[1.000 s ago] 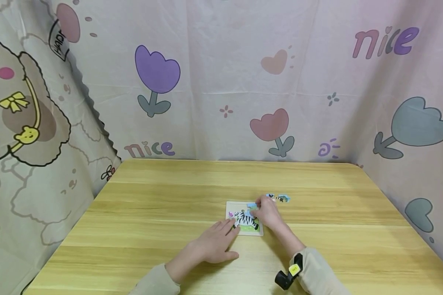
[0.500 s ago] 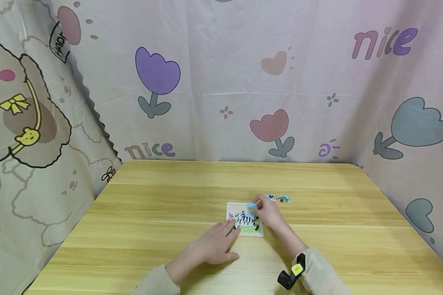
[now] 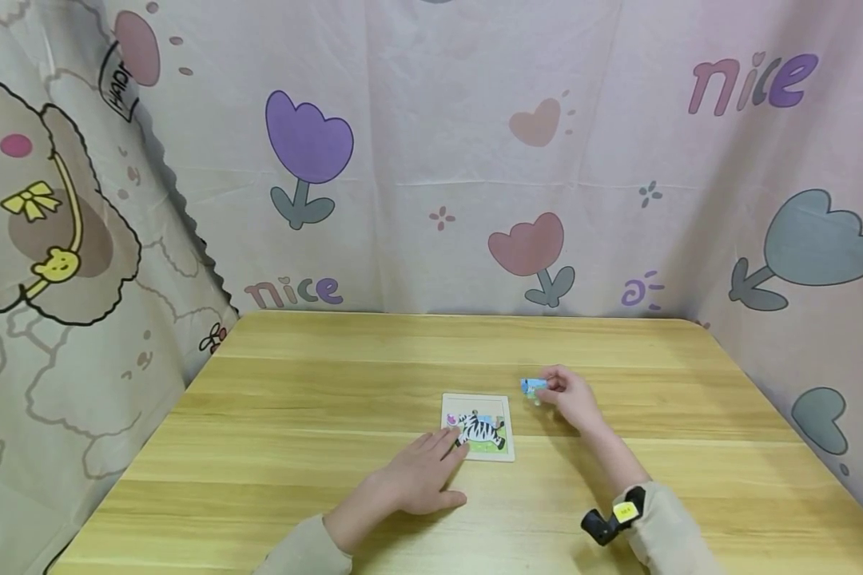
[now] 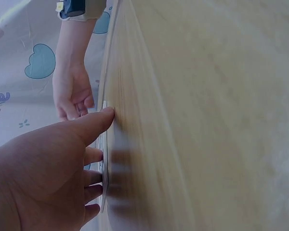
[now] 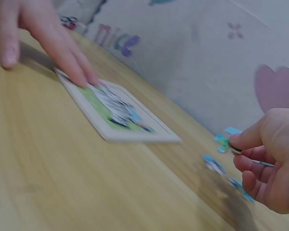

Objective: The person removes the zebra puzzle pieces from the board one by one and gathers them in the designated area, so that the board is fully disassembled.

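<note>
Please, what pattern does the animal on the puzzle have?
Black and white stripes: the zebra shows best in the head view.

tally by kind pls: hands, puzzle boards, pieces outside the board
Hands: 2 (left hand, right hand)
Puzzle board: 1
Pieces outside it: 3 (held piece, two lying pieces)
Total: 6

Flat, partly under the left hand [image 3: 420, 475]: pale-framed zebra puzzle [image 3: 475, 403], partly filled. Pinched in the right hand [image 3: 574, 401]: blue-green piece [image 5: 223, 144]. Just below that hand: two loose pieces [image 5: 214, 164], blue-edged.
</note>
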`<state>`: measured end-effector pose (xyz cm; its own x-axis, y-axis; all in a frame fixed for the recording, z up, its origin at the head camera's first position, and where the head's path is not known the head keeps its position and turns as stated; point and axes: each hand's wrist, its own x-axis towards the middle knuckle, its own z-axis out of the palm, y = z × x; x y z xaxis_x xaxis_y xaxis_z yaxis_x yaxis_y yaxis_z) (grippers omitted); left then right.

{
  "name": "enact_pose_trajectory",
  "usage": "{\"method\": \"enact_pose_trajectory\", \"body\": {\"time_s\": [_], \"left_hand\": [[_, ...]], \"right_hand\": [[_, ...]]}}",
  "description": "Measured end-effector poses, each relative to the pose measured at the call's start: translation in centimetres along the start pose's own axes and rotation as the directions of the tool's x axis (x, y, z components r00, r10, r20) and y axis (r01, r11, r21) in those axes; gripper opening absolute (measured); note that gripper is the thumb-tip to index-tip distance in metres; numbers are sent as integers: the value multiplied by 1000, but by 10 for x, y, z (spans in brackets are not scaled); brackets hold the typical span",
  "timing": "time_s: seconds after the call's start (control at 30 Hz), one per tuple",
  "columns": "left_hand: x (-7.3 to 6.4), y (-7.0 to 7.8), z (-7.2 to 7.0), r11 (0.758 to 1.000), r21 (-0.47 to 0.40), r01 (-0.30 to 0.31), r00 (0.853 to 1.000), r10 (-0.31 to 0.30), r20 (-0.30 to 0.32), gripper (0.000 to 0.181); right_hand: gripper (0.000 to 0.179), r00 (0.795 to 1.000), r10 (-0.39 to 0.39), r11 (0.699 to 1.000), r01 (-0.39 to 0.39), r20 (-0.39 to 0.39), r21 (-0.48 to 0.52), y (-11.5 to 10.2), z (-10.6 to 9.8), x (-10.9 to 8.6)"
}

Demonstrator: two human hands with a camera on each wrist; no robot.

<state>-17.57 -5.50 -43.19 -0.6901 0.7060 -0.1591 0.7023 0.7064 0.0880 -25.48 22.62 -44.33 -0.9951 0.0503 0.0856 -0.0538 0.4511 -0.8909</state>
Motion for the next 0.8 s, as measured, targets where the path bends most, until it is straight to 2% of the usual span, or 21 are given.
{"method": "enact_pose_trajectory", "body": {"time_s": [0.13,0.3,0.5,0.67,0.8], "left_hand": [[0,1,0,1000,11,-4,1000,4,-4,73],[0,1,0,1000,8,-5,1000,5,-8,73],[0,1,-1,1000,2,-3,1000,3,-6,73],[0,0,-1,1000,8,0,1000,1,-7,73],[1,0,-1,1000,2,-1,1000,1,-4,73]], "right_hand": [[34,997,80,997,-80,9,20,11,-24,0],[38,992,129,991,-129,-13,17,21,-47,-1],[29,994,96,988,-102,-59,-115,31,-61,0],[25,996,48,962,-68,-81,-265,35,-63,2],[26,996,49,943,-70,-72,-326,37,-61,6]]}}
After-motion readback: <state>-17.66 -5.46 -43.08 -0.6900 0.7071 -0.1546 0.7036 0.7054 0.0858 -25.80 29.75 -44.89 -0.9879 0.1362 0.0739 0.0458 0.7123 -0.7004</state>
